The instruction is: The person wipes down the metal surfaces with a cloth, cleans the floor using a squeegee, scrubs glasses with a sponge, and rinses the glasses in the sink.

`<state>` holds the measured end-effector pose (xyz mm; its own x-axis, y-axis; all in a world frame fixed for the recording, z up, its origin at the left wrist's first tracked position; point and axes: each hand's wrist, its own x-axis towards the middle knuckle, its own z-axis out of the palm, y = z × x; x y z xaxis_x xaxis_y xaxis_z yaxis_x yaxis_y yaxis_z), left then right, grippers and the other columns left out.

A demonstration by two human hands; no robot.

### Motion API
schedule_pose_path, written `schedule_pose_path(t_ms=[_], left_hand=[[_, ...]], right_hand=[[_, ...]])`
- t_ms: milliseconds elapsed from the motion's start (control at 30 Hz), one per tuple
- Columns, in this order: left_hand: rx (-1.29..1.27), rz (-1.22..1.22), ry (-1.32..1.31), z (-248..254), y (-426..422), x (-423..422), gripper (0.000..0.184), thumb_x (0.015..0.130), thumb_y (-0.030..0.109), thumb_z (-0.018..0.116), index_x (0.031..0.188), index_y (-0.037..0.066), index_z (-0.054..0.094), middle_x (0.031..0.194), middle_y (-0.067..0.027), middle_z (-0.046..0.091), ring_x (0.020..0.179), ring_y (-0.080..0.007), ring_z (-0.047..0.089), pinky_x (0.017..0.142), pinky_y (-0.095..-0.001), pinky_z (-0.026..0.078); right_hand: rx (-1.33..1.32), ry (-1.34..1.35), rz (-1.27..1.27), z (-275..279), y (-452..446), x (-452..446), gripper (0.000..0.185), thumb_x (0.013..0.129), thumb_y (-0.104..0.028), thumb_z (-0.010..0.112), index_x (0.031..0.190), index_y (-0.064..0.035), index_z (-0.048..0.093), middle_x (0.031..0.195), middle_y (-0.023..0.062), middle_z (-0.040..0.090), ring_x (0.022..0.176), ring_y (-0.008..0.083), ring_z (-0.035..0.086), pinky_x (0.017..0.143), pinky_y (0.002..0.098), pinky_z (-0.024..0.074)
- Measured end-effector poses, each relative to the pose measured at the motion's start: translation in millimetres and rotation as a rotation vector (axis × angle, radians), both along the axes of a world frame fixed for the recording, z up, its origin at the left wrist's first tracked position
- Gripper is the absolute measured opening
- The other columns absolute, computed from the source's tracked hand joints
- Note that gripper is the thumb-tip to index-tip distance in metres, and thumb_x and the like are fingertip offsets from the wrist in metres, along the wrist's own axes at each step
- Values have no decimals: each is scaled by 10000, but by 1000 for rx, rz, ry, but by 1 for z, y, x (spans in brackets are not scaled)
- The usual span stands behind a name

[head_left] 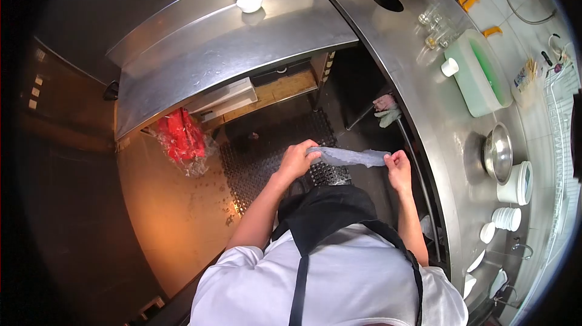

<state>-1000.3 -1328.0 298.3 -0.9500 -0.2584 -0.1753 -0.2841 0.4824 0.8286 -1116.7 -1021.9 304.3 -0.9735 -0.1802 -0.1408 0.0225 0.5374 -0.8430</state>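
A thin blue-grey cloth (pixel 351 157) is stretched between my two hands, in front of my black apron and above the dark floor mat. My left hand (pixel 298 159) pinches its left end between thumb and fingers. At the right end, my right hand (pixel 398 169) has its fingers closed on the cloth's corner. The cloth hangs a little slack and creased along its length.
A steel counter (pixel 200 53) with a white bowl (pixel 249 2) runs across the back. Along the right counter are a green-filled tub (pixel 479 74), glasses, a steel bowl (pixel 498 153), a white bucket (pixel 514 183) and small dishes. A red bag (pixel 182 138) hangs at left.
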Motion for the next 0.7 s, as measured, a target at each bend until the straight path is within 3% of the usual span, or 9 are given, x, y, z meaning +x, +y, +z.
schedule_pose_path(t_ms=[133, 267, 300, 400, 433, 533, 567, 667, 700], left_hand=[[66, 42, 13, -3, 8, 4, 269, 853, 276, 694, 1013, 63, 655, 911, -192, 692, 896, -373, 665, 760, -434, 510], [96, 48, 21, 4, 23, -2, 257, 875, 277, 661, 991, 49, 636, 900, -207, 683, 883, -376, 662, 760, -441, 504], [94, 38, 26, 5, 28, -6, 258, 882, 279, 650, 990, 46, 628, 910, -212, 680, 884, -379, 660, 764, -445, 502], [-44, -134, 151, -4, 55, -20, 284, 913, 297, 614, 1045, 48, 588, 954, -203, 674, 893, -359, 658, 796, -424, 500], [75, -194, -3, 10, 66, -27, 302, 928, 299, 581, 1074, 35, 563, 999, -214, 659, 937, -389, 635, 817, -438, 485], [102, -315, -129, 13, 100, -53, 344, 923, 321, 591, 1081, 19, 549, 995, -235, 646, 947, -392, 630, 814, -443, 482], [129, -341, -187, 11, 110, -63, 317, 943, 286, 585, 1082, 4, 551, 1009, -188, 659, 954, -330, 646, 810, -419, 494], [851, -142, -210, -51, 144, -93, 270, 966, 236, 575, 1108, 9, 542, 1053, -121, 656, 974, -259, 647, 829, -397, 512], [1197, -27, -366, -38, 148, -102, 227, 977, 180, 562, 1141, 25, 531, 1099, -71, 631, 986, -215, 637, 858, -389, 518]], right_hand=[[176, -18, 51, 2, 9, 16, 284, 864, -237, 688, 780, -41, 500, 619, 46, 511, 589, 122, 461, 561, 304, 416], [326, -80, 77, 8, 14, 28, 283, 861, -241, 685, 787, -37, 505, 660, 102, 604, 647, 232, 609, 631, 368, 485], [376, -105, 104, 5, 16, 29, 279, 842, -241, 715, 897, -33, 538, 788, 149, 657, 768, 306, 663, 709, 397, 512], [256, 107, 141, -2, 12, 38, 387, 818, -244, 751, 1073, -40, 543, 944, 175, 670, 879, 332, 669, 773, 400, 524], [228, 21, 153, 4, 6, 40, 444, 811, -246, 760, 1132, -43, 530, 1010, 183, 663, 920, 334, 665, 800, 401, 526], [157, -159, 172, 20, -4, 44, 528, 816, -252, 759, 1236, -53, 509, 1114, 210, 651, 954, 315, 674, 835, 403, 533], [118, -190, 140, 20, -3, 47, 541, 819, -251, 756, 1255, -57, 501, 1116, 217, 649, 945, 311, 678, 833, 404, 534], [93, -210, 26, 18, 18, 60, 615, 832, -266, 741, 1342, -86, 448, 1131, 237, 642, 952, 313, 683, 839, 407, 538], [109, -217, -21, 11, 32, 65, 620, 836, -269, 736, 1350, -89, 441, 1136, 238, 640, 964, 316, 681, 844, 407, 537]])
